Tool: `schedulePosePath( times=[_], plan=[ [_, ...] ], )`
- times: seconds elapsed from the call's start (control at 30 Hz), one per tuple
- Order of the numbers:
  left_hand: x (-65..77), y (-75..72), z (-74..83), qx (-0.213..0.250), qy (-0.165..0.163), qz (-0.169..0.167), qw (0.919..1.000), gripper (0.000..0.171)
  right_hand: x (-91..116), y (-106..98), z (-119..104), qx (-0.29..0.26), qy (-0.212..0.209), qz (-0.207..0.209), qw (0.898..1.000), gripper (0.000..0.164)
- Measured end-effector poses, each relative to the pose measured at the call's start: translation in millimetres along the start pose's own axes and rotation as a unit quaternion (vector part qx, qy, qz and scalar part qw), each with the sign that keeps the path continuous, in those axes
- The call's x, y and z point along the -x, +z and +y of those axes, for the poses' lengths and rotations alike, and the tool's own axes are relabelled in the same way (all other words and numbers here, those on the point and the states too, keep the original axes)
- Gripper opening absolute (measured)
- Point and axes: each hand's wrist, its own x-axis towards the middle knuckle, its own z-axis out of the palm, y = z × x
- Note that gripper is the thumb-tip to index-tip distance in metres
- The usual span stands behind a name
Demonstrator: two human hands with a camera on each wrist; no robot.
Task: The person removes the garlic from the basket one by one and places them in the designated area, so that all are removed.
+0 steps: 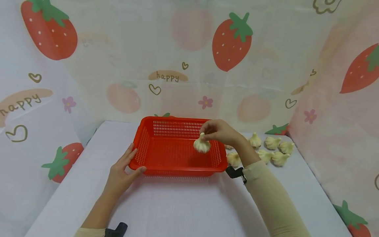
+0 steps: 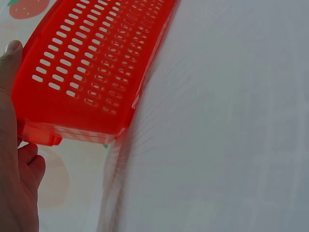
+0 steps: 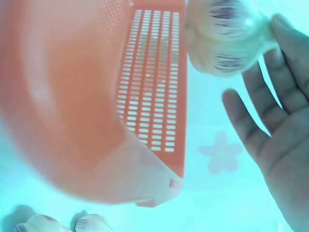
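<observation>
A garlic bulb hangs by its stem from my right hand, pinched between thumb and fingers over the right part of a red plastic basket. In the right wrist view the bulb shows purple streaks, and the lower fingers stretch away from it. My left hand grips the basket's left front corner. The left wrist view has the thumb on the rim and curled fingertips below the basket's end lip. No garlic shows on the visible part of the basket floor.
Several garlic bulbs lie on the white-covered table right of the basket, some partly hidden behind the right forearm. A strawberry-print curtain closes off the back and both sides.
</observation>
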Motion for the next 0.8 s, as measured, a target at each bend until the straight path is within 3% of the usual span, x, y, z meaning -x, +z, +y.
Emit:
schedulePosePath(
  times=[0.17,0.27,0.6,0.8],
  plan=[
    [-1.2,-0.4,-1.5,0.004,0.008,0.0,1.0,0.084,16,4,-4,0.013,-0.009,0.111,0.994,0.017],
    [-1.7,-0.3,-1.2,0.005,0.008,-0.005,0.9999,0.083,26,6,-5,0.004,-0.014,0.152,0.988,0.018],
    [-2.5,-0.2,-2.2,0.009,0.015,0.003,0.9998,0.083,47,7,-4,0.035,0.007,0.208,0.977,0.021],
    [-0.6,-1.4,-0.6,0.007,0.01,0.002,0.9999,0.084,63,9,4,0.034,-0.014,0.25,0.968,0.02]
  ],
)
